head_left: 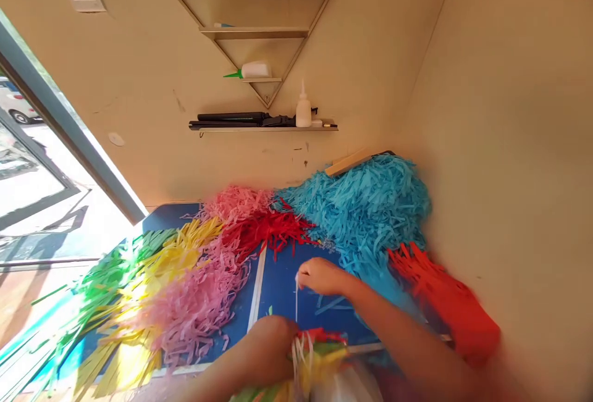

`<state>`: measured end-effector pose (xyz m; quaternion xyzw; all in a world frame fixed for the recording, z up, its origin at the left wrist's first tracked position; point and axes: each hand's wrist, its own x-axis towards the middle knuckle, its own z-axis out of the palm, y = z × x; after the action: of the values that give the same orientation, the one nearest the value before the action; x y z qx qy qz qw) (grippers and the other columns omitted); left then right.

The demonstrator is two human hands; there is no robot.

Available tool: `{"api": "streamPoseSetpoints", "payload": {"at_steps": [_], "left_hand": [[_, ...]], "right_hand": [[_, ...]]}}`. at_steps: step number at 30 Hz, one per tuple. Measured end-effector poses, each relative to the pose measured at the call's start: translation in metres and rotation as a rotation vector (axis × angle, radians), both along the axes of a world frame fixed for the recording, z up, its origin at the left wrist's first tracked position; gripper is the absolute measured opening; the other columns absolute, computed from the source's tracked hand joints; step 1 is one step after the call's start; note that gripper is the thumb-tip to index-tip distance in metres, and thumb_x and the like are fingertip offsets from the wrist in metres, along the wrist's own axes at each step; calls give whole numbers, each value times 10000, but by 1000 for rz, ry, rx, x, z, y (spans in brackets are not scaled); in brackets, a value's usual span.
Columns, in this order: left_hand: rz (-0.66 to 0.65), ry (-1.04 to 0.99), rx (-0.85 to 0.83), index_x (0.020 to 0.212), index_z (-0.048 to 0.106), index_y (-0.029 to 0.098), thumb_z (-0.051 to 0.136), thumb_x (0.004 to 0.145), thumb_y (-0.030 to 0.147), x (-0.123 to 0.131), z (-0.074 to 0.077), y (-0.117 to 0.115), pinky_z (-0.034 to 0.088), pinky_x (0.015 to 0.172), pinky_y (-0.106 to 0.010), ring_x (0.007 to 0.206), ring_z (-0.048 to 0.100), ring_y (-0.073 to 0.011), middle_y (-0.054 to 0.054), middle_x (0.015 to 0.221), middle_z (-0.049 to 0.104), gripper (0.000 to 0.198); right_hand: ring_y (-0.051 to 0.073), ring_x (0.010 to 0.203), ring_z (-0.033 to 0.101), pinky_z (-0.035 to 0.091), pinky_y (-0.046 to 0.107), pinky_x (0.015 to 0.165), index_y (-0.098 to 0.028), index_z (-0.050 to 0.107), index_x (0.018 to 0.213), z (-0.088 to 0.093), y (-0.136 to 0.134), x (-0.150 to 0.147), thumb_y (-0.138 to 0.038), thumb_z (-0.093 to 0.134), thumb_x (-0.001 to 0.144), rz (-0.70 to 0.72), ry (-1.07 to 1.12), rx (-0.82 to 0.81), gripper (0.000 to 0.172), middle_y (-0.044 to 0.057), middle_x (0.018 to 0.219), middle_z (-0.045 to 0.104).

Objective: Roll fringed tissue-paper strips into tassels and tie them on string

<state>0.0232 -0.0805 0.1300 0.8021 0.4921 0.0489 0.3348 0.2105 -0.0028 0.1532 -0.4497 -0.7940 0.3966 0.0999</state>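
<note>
My right hand (320,276) is raised above the blue table, fingers pinched on the upper end of a thin white string (296,303). From there the string runs down, nearly straight, toward a bundle of coloured paper strips (319,352) in red, yellow and green. Loops of white string also cross this bundle. My left hand (275,346) is closed around the bundle's left side, its fingers mostly hidden. Something whitish and blurred lies at the bundle's lower right; I cannot make out what it is.
Shredded paper lies in heaps on the table (285,281): blue (375,204), red (269,229), pink (199,297), yellow (185,251), green (111,272). Red strips (445,303) lie at right by the wall. A wall shelf (264,129) carries a white bottle (303,108) and black items.
</note>
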Motion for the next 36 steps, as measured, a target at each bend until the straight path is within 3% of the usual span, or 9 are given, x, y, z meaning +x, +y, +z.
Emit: {"api": "streamPoseSetpoints", "payload": {"at_steps": [4, 8, 11, 15, 19, 23, 26, 30, 36], "left_hand": [[259, 28, 120, 836, 693, 183, 597, 709, 245, -12, -11, 42, 484, 816, -358, 930, 673, -303, -114, 905, 725, 171], [360, -342, -87, 1065, 638, 153, 588, 763, 373, -47, 6, 46, 516, 821, -327, 942, 670, -261, -96, 1014, 721, 376], [173, -550, -347, 1106, 630, 182, 671, 671, 353, -49, 15, 30, 516, 798, -307, 919, 649, -250, -51, 1025, 712, 470], [-65, -107, -170, 813, 674, 191, 667, 586, 243, -18, 1, 29, 454, 667, -277, 759, 583, -212, -13, 837, 674, 233], [111, -54, -116, 692, 639, 174, 644, 587, 250, 3, -28, 51, 446, 677, -296, 739, 585, -221, -9, 722, 649, 129], [408, -738, -430, 906, 664, 160, 696, 631, 359, -1, -46, 57, 500, 766, -343, 800, 654, -246, -43, 835, 703, 340], [574, -1221, -710, 1094, 637, 169, 806, 568, 411, 8, -56, 47, 530, 762, -376, 776, 694, -265, -83, 900, 722, 603], [749, -1396, -614, 1052, 668, 154, 875, 570, 416, 31, -72, 37, 540, 699, -325, 774, 711, -263, -91, 853, 737, 586], [838, -1535, -736, 991, 690, 117, 872, 611, 361, 54, -77, 46, 555, 698, -320, 753, 726, -267, -103, 809, 748, 487]], "right_hand": [[137, 748, 566, 371, 219, 672, -190, 721, 845, 19, -50, -17, -345, 492, 925, 192, 179, 174, 287, 8, 811, 679], [104, 610, 531, 373, 181, 570, -206, 736, 818, -43, -64, 3, -301, 532, 887, 407, 143, -125, 235, -37, 672, 616], [99, 498, 485, 361, 183, 488, -171, 762, 849, -68, -17, 18, -232, 497, 880, 194, -58, -174, 273, -36, 570, 557], [145, 615, 564, 384, 214, 552, -145, 758, 794, -37, 35, 12, -259, 629, 796, 55, -124, 8, 172, 15, 650, 651], [244, 831, 626, 413, 291, 679, -152, 741, 831, -16, 5, -14, -284, 595, 812, 37, -150, 242, 198, 110, 873, 725], [210, 717, 623, 420, 286, 643, -180, 702, 771, -57, -44, -22, -308, 519, 864, -114, 99, 430, 242, 87, 780, 708], [184, 659, 593, 432, 268, 616, -175, 653, 698, -94, -50, -17, -452, 556, 858, -530, 492, 169, 334, 49, 691, 656], [160, 597, 535, 455, 267, 589, -187, 550, 623, -112, -40, -12, -611, 689, 726, -746, 791, -161, 458, 2, 610, 562], [258, 1203, 559, 478, 366, 970, -261, 525, 1283, -101, -41, -5, -457, 689, 774, -717, 875, -13, 569, 84, 1322, 582]]}}
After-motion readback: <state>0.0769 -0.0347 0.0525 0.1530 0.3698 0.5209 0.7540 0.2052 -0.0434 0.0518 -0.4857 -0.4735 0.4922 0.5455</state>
